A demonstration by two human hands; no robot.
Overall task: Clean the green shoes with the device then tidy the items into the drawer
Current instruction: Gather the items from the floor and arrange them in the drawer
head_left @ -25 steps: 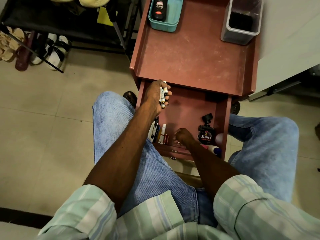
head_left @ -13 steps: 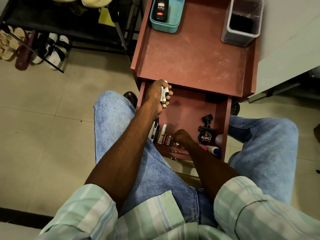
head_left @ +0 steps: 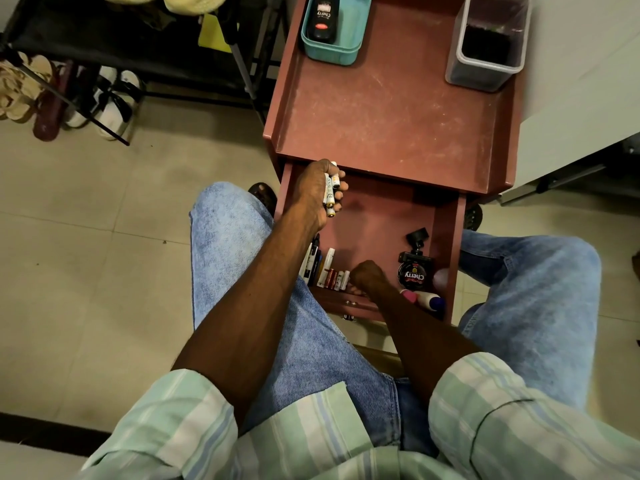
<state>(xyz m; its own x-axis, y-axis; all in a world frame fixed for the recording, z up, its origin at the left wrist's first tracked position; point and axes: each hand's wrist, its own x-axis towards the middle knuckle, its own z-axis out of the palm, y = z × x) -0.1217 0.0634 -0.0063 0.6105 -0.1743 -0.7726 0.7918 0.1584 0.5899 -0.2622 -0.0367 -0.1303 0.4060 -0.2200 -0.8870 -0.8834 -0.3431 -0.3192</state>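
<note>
The red-brown drawer (head_left: 381, 216) stands pulled open between my knees. My left hand (head_left: 313, 192) hovers over its back left corner and grips several white batteries (head_left: 329, 194). My right hand (head_left: 369, 277) is curled, knuckles up, at the drawer's front, right beside a short row of red and white batteries (head_left: 337, 279); its fingertips are hidden. A black Cherry polish tin (head_left: 414, 273) and a black clip mount (head_left: 417, 237) lie at the drawer's right. The black shoe-cleaning device (head_left: 323, 19) sits in a teal tray (head_left: 332, 56) on the cabinet top. No green shoes are in view.
Pens and a white tube (head_left: 317, 261) lie at the drawer's front left, a pink-capped bottle (head_left: 427, 300) at its front right. A clear plastic bin (head_left: 485, 69) stands on the cabinet top (head_left: 391, 116). A shoe rack with white sandals (head_left: 114, 98) is at the left.
My right hand has slid a little to the right along the drawer's front, and the row of batteries beside it has grown longer. My left hand has hardly moved.
</note>
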